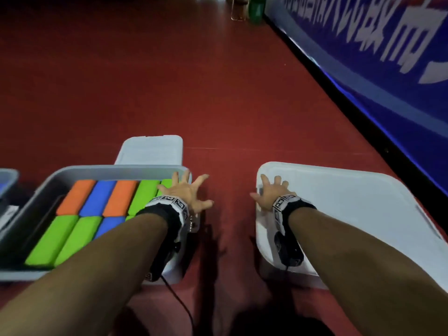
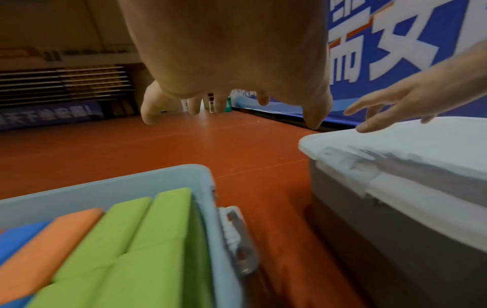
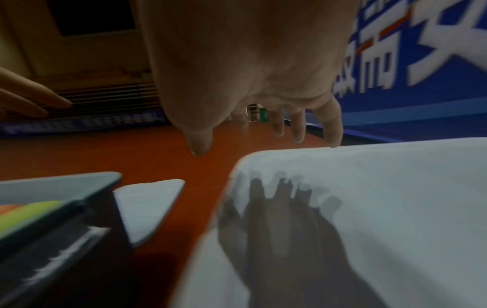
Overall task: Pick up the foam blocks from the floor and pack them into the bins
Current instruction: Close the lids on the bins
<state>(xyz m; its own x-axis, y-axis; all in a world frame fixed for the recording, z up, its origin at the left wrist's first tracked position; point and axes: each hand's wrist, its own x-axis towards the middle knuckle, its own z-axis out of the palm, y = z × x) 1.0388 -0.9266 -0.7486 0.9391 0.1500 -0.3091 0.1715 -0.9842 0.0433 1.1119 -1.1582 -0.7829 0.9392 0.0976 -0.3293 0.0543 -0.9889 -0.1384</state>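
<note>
An open grey bin [image 1: 109, 169] at left holds orange, blue and green foam blocks [image 1: 97, 200] packed in rows, seen close in the left wrist view as green blocks [image 2: 147, 239]. My left hand [image 1: 186, 192] is spread open over that bin's far right corner and holds nothing. My right hand [image 1: 269, 192] is spread open over the near left corner of a white lid [image 1: 339, 204] that covers a second bin. In the right wrist view the right hand [image 3: 263, 83] casts a shadow on the lid [image 3: 368, 198]; I cannot tell whether it touches.
A loose white lid [image 1: 151, 151] lies on the red floor behind the open bin. Another bin [image 1: 9, 178] shows at the far left edge. A blue banner [image 1: 363, 57] runs along the right side. Red floor lies between the two bins.
</note>
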